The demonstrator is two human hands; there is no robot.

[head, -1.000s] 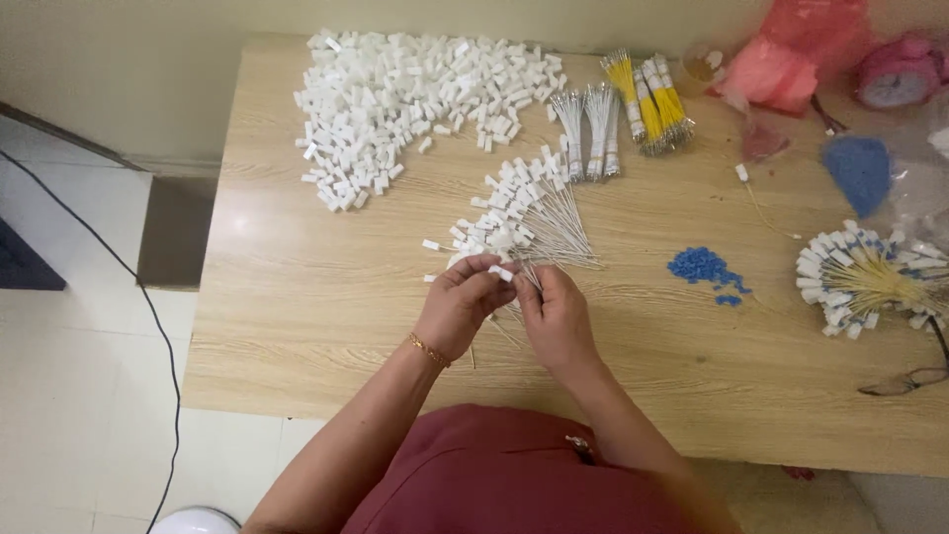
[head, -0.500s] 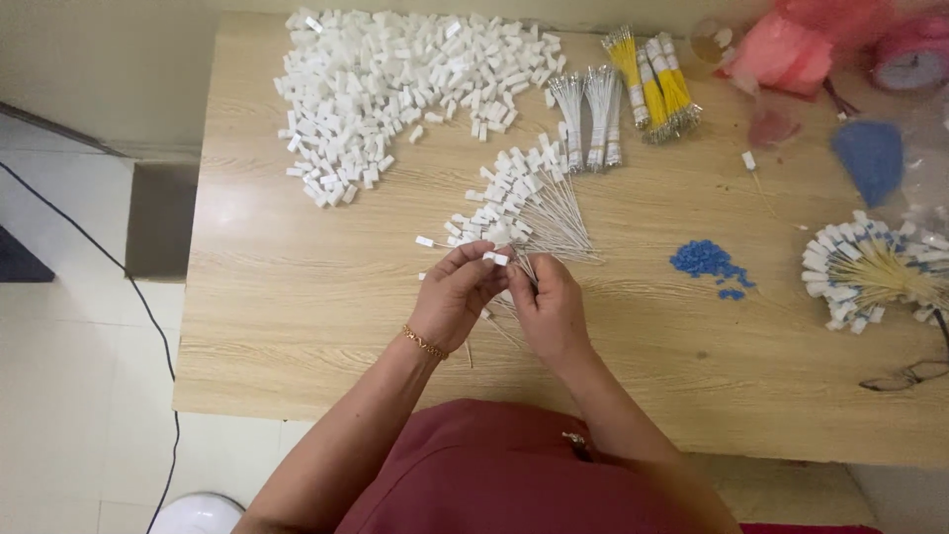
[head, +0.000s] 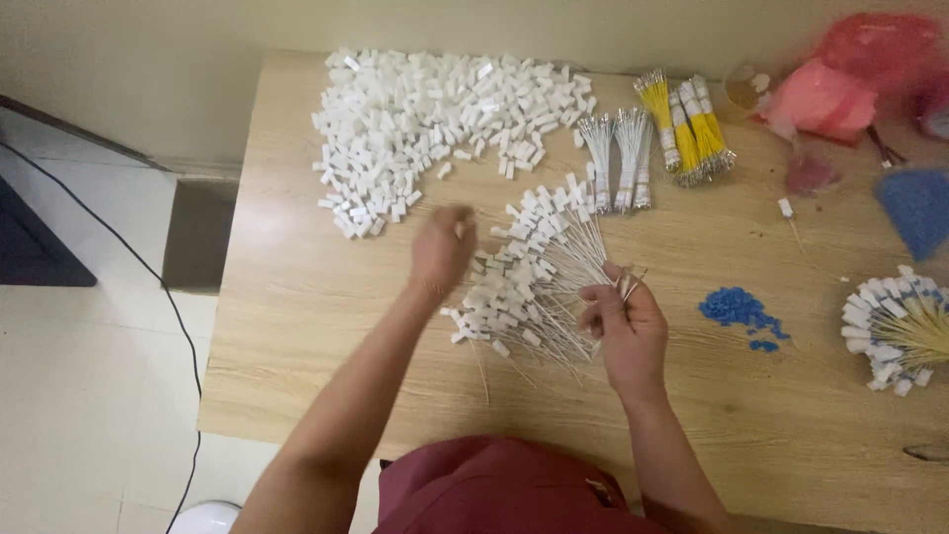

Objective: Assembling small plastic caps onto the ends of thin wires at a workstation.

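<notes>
Two hands over a fan of white-capped wires on a wooden table

The big heap of white plastic blocks (head: 435, 119) lies at the far left of the table (head: 297, 326). The left hand (head: 442, 249) is blurred, stretched toward that heap; how far its fingers are open cannot be told. The fan of assembled wires (head: 534, 282) lies between the hands. The right hand (head: 625, 321) pinches a few thin wires (head: 631, 282) in curled fingers. Beyond lie silver wire bundles (head: 618, 158), yellow bundles (head: 687, 129) and blue beads (head: 736, 309).

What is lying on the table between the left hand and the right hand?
In the head view, a fanned heap of white blocks on thin wires lies between the left hand and the right hand.
</notes>
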